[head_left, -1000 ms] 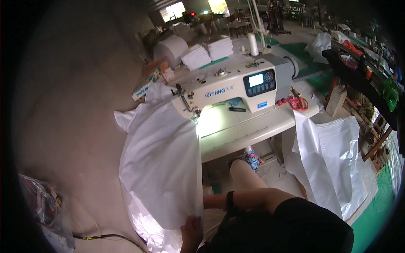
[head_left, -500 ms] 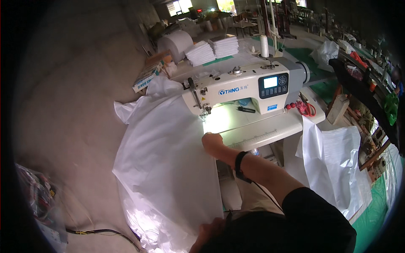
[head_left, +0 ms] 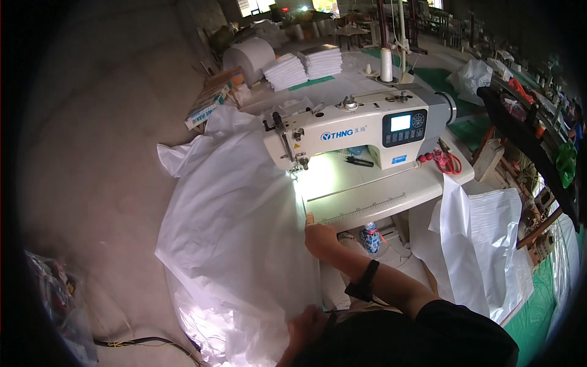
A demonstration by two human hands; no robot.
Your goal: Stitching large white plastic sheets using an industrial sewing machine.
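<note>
A white sewing table is carrying a white sewing machine, which is sitting across its back half. Red-handled scissors are lying near the table's right end, and a small dark tool is lying under the machine's arm. A large white plastic sheet is running from under the needle off the table's left edge and spreading over the concrete floor, where a black cable is also trailing.
</note>
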